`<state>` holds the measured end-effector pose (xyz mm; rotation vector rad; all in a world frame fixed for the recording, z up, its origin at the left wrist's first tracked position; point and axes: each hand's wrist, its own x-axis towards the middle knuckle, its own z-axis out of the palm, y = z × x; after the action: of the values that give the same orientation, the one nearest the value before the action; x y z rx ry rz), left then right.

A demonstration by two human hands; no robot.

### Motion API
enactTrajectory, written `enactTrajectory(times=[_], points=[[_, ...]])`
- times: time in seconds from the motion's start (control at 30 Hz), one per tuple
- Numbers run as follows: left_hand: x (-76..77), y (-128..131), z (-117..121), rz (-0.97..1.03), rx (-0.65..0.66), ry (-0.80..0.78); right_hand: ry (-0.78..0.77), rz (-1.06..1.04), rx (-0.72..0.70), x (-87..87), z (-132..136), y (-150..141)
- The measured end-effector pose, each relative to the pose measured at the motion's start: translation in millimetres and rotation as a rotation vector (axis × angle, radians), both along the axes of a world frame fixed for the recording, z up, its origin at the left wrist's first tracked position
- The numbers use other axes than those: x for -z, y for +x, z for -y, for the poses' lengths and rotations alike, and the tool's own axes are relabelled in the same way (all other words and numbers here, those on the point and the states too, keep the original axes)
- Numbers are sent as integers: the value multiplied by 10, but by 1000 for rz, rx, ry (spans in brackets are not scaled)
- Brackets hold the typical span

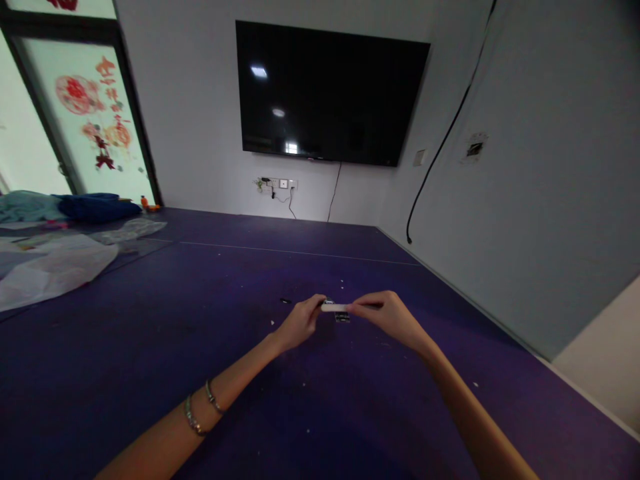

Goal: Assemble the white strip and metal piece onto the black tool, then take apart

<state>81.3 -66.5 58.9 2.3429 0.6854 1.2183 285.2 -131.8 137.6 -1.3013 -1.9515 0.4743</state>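
Observation:
Between my two hands is a small, flat white piece (334,307), seen almost edge-on, too small to name further. My left hand (301,320) pinches its left end. With thumb and fingers closed, my right hand (383,313) grips its right end. Just below the white piece shows a small dark object with pale markings (343,317); whether it lies on the surface or is attached cannot be made out. A short black piece (285,300) lies to the left of my left hand. Two bracelets (195,417) circle my left forearm.
Small white scraps (273,323) are scattered on the purple surface (225,373). White plastic sheeting (65,270) and blue cloth (97,207) lie at the left. A black cable (440,147) hangs down the right wall. A television (330,93) is mounted on the far wall.

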Motion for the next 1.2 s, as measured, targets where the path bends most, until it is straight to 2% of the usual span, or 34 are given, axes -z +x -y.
enactTrajectory(times=[0.1, 0.27, 0.4, 0.53, 0.67, 0.87, 0.93, 1.0, 1.1, 1.2], points=[[-13, -6, 0, 53, 11, -51, 40, -41, 87, 14, -22, 22], [-57, -14, 7, 83, 13, -85, -55, -1, -33, 58, -48, 40], [-75, -23, 3, 62, 3, -73, -28, -42, 67, 46, -62, 53], [-57, -23, -10, 65, 2, -51, -78, -2, 19, 31, -72, 85], [-68, -16, 2, 55, 14, -43, -26, -43, 64, 40, -74, 97], [-71, -18, 4, 83, -7, -96, -110, -5, -5, 32, -68, 126], [-34, -6, -19, 115, 3, -178, -112, -107, 8, 47, -71, 93], [12, 14, -48, 165, 20, -272, -173, -311, 16, 90, -63, 6], [57, 46, -83, 240, 38, -374, -352, -670, -38, 185, -10, -205], [48, 65, -81, 269, 20, -417, -512, -890, -119, 250, 70, -418]])
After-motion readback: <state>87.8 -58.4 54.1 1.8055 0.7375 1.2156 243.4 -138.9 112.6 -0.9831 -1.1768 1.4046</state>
